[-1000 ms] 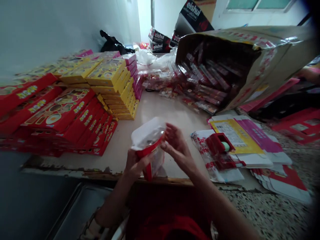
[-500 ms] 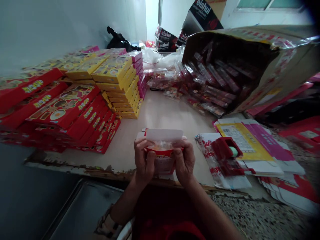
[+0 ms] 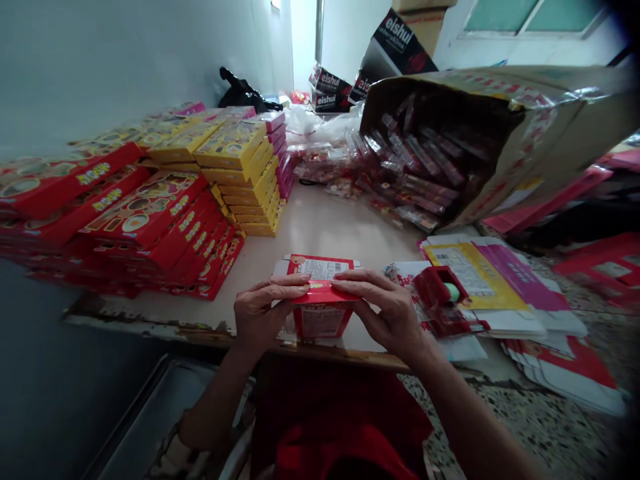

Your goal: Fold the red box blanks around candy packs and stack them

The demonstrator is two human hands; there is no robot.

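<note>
A small red cardboard box (image 3: 323, 321) stands upright at the table's front edge, its printed front facing me. My left hand (image 3: 265, 303) grips its upper left end, with the fingers laid over the folded top. On the opposite end, my right hand (image 3: 390, 310) holds it the same way, fingers on top and thumb lower down. The top flap is folded over, so the contents are hidden. Just behind the fingers is a red panel with a text label and barcode (image 3: 323, 268); whether it belongs to this box I cannot tell.
Stacked red boxes (image 3: 145, 213) and yellow boxes (image 3: 237, 150) fill the left side. A tipped carton (image 3: 540, 127) spills clear-wrapped packets (image 3: 420, 173) at the back right. A red tape dispenser (image 3: 440, 300) stands near flat yellow and purple cartons (image 3: 480, 273).
The white-sided flap that stood up over clear-wrapped contents is now folded down. My hands have moved from the box's sides to its top, fingers stretched over the fold.
</note>
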